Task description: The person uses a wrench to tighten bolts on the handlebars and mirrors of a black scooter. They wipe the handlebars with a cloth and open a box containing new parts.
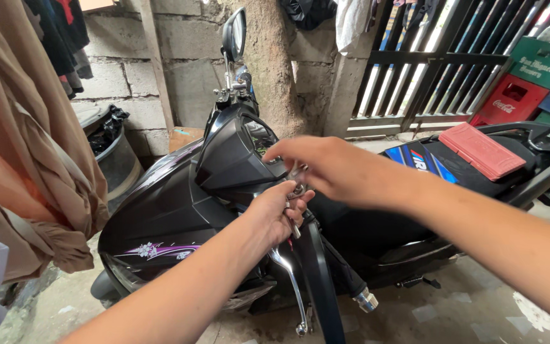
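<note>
— While scanning from the left edge of the floor: tan cloth (pixel 27 146) hanging, then a dark bin (pixel 119 159) with a black bag by the block wall. Nothing touched there?

— Nothing. Well apart from both hands. Next, the black scooter (pixel 160 216), standing mid-floor, nose towards the bin, mirror (pixel 233 35) up on its stalk above the instrument cowl (pixel 233 153).

— And the left hand (pixel 278 213)?

— Just right of the cowl, fingers curled shut round the handlebar (pixel 318 274) at its inner end, above the chrome brake lever (pixel 288 274). Holding firm, by the look of it.

— Then the right hand (pixel 319 162)?

— Reaching in from the right, directly over the left. Fingers pinched closed on a small metal tool (pixel 297 181), set against the fitting between cowl and lever. Exact kind of tool: cannot tell, half hidden by fingertips.

— So, the step in hand?

— Probably working a fastener at the lever mount; loosening or tightening, impossible to say.

— Needed for any further turn?

— A steady left grip, tool kept square on the fitting, knuckles kept off the cowl.

— Farther right?

— A red flat pad (pixel 482 150) lying on the seat, stacked crates (pixel 514 99) beyond by the barred gate (pixel 428 64). All untouched.
</note>
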